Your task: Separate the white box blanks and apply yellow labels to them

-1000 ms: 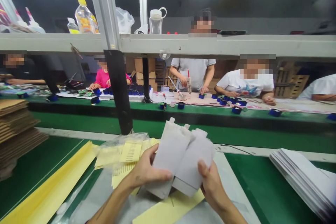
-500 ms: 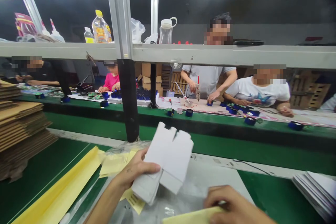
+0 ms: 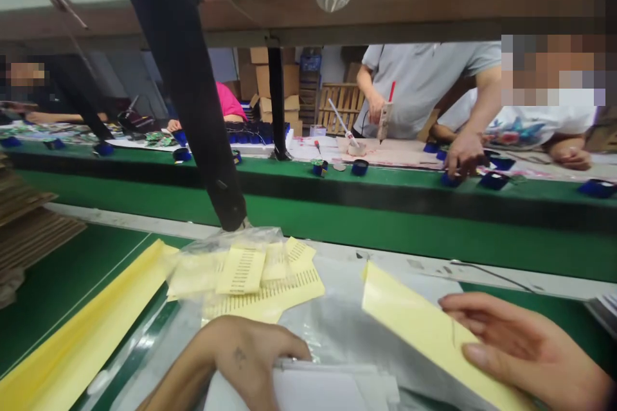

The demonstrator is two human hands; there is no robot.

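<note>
My left hand (image 3: pixel 253 356) is closed around a stack of flat white cardboard boxes (image 3: pixel 322 388) low in the middle of the view, over a clear plastic bag (image 3: pixel 332 308). My right hand (image 3: pixel 520 340) grips a long yellow paper strip (image 3: pixel 414 321) between thumb and fingers at the right. The strip slants up toward the left, apart from the boxes. Beyond my left hand lie several yellow label sheets (image 3: pixel 241 270) with rows of small dark print, partly under clear plastic.
A folded yellow sheet (image 3: pixel 96 321) lies at left, near stacked brown cardboard (image 3: pixel 38 231). A white stack (image 3: pixel 602 308) sits at the right edge. Past a black post (image 3: pixel 193 96), a green conveyor (image 3: pixel 308 205) runs across; a co-worker's hand (image 3: pixel 465 154) touches blue round parts there.
My view has tipped downward. My left hand has lowered the white boxes toward the table, and my right hand has raised the yellow strip, moving right. A co-worker's hand has moved right.
</note>
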